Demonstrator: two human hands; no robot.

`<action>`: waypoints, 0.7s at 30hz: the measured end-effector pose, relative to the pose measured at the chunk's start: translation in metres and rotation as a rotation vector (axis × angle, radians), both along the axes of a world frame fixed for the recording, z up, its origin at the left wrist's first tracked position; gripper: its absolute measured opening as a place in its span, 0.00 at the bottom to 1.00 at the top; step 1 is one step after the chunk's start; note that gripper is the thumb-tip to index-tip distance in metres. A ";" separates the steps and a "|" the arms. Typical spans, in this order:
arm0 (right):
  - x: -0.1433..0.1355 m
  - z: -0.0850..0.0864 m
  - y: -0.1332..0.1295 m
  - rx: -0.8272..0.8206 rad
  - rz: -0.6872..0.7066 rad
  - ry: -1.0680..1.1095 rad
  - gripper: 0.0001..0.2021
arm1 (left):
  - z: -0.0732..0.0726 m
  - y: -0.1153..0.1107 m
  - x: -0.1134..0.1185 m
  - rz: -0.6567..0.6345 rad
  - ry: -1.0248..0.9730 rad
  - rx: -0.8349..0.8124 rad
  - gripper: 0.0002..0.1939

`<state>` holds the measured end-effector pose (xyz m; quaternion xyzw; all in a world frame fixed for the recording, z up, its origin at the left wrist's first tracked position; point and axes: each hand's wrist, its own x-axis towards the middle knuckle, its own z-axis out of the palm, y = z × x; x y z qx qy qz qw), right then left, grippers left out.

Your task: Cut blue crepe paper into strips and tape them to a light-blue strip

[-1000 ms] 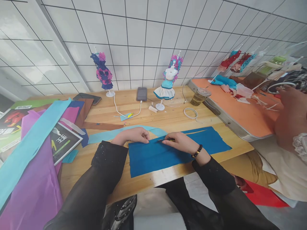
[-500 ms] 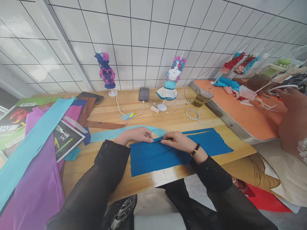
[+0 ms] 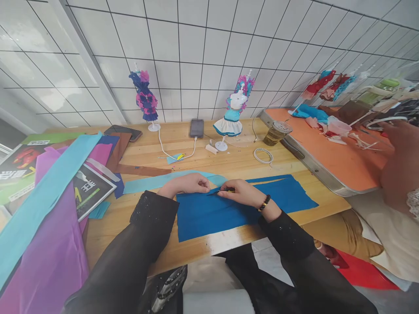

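A dark blue sheet of crepe-like material (image 3: 209, 218) lies across the front of the wooden table, with a narrow strip partly split off along its far edge. Thumb and fingers of my left hand (image 3: 193, 183) are closed on that far edge. Just to the right, my right hand (image 3: 242, 192) grips a slim pointed tool (image 3: 213, 193) with a dark tip and a bit of yellow; most of it is hidden in the fingers. Its tip points left, at the edge beside my left fingertips. A light blue strip (image 3: 147, 182) lies behind my left hand.
Coloured sheets (image 3: 55, 218) and booklets (image 3: 93, 187) pile up at left. Two small dressed mannequins, one navy (image 3: 145, 100) and one white-skirted (image 3: 229, 122), stand at the back. A lidded cup (image 3: 277, 133) and tape roll (image 3: 262, 155) sit right. Another person's hand (image 3: 401, 135) is over the orange table (image 3: 347, 165).
My right hand has shifted very slightly left, and the dark tip now shows more clearly against the blue sheet. My left hand stays nearly in place on the edge.
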<state>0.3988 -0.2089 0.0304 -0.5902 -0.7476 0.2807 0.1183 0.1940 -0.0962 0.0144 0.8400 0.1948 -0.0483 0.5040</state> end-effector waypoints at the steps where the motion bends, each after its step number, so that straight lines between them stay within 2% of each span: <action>1: 0.000 0.000 0.000 -0.002 0.001 0.006 0.19 | -0.001 0.000 0.000 0.004 0.005 -0.003 0.13; 21: -0.003 -0.005 -0.004 0.015 -0.032 0.024 0.21 | 0.002 0.000 -0.001 0.043 0.006 -0.022 0.13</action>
